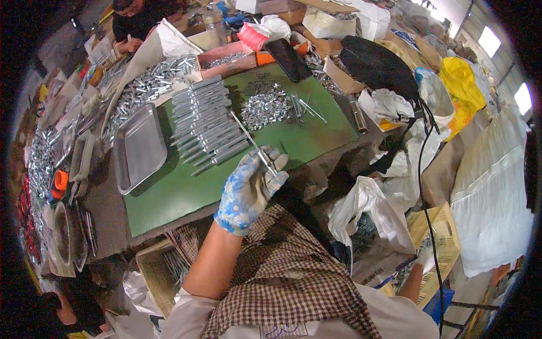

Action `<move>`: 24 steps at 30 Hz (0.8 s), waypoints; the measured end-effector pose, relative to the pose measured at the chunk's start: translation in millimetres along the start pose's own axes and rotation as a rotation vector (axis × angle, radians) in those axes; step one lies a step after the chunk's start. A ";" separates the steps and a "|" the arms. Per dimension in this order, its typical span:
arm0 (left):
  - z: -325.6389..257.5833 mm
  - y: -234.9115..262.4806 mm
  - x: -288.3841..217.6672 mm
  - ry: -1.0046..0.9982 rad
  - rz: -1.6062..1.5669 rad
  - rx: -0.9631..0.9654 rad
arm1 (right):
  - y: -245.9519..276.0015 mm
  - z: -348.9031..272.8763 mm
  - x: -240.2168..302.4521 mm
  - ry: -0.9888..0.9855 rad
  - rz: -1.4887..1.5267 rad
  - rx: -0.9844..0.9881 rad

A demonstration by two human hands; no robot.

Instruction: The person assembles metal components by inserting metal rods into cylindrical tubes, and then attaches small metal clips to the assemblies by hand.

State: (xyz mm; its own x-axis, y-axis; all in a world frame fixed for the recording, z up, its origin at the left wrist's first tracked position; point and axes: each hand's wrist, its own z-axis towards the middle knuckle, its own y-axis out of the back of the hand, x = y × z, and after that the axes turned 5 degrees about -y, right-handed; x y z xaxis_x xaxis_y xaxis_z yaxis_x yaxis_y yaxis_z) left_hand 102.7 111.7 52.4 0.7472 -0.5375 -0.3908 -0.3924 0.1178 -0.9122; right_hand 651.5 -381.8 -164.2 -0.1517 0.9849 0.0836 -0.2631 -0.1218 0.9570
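Note:
My left hand [251, 183], in a white and blue patterned glove, is closed around a slim metal rod [246, 130]. The rod slants up and left over the near edge of a green mat [164, 210]. Just beyond it lies a row of silver pointed metal rods [204, 116], side by side. Right of that row is a heap of small shiny metal pieces [265, 108], with a few thin pins [312, 111] beside it. My right forearm [414, 283] reaches into a yellow plastic crate [447, 234] at the lower right; its hand [423, 257] is too unclear to read the fingers.
A metal tray [141, 148] sits at the mat's left edge. Behind are piles of metal parts [148, 82], a pink bin [228, 65] and a dark phone-like slab [288, 59]. A white sack [370, 217] stands beside the crate. A black cable [427, 198] hangs at right. Another person [138, 22] works far left.

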 end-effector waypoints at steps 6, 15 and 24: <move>4.1 4.6 1.6 -0.054 0.148 0.011 | 101.7 -67.9 239.6 0.630 0.561 0.040; 45.1 -10.4 5.9 -0.461 1.438 -0.015 | 223.5 -190.7 533.0 1.057 1.025 -0.057; 92.5 13.2 28.5 -0.914 1.685 -0.027 | 202.8 -164.8 610.0 1.036 0.623 -0.079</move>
State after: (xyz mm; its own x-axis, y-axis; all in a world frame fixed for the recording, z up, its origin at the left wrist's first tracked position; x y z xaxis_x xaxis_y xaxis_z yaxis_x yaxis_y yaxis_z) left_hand 168.4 175.2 17.9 -0.3499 0.6417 -0.6825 -0.9053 -0.0443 0.4225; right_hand 348.5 174.0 35.1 -0.9544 0.1934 0.2276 0.0749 -0.5826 0.8093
